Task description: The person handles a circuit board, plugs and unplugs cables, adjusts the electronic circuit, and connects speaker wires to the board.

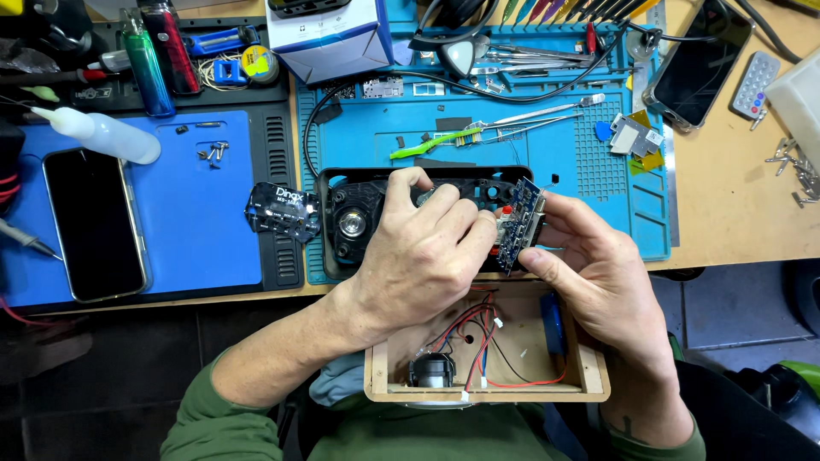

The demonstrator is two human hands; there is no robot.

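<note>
My left hand rests over a black plastic device housing on the teal work mat, its fingers bent against a blue circuit board. Tilted on edge, the board is pinched by the thumb and fingers of my right hand. Red, black and white wires run from the board down into an open wooden box on my lap, where a small round speaker sits. Part of the housing is hidden under my left hand.
A smartphone lies on the blue mat at left, near loose screws and a white squeeze bottle. Tweezers and a green toothbrush lie behind the housing. Another phone and a small remote are at far right.
</note>
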